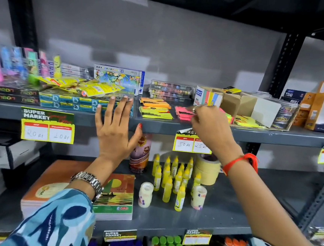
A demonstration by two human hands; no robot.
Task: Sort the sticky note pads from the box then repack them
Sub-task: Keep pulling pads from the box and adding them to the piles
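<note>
Sticky note pads lie in piles on the upper shelf (pixel 153 125): an orange pile (pixel 154 102), a yellow pile (pixel 155 112) in front of it, and a pink pile (pixel 183 113) to the right. More yellow pads (pixel 249 121) lie by the opened cardboard box (pixel 237 104), with another yellow pad (pixel 231 89) on top of the box. My right hand (pixel 210 125) is over the pink pile, its fingers pinched at the pads' right edge. My left hand (pixel 115 126) is spread flat against the shelf edge, fingertips touching the blue packs.
Blue stationery packs (pixel 67 100), yellow pouches (pixel 78 86) and colour boxes (pixel 120 78) fill the shelf's left. An eraser carton (pixel 208 97) stands behind the pink pile. Glue bottles (pixel 174 178), tape rolls (pixel 207 170) and notebooks (pixel 117 197) sit on the shelf below. Price tags (pixel 47 126) hang on the edge.
</note>
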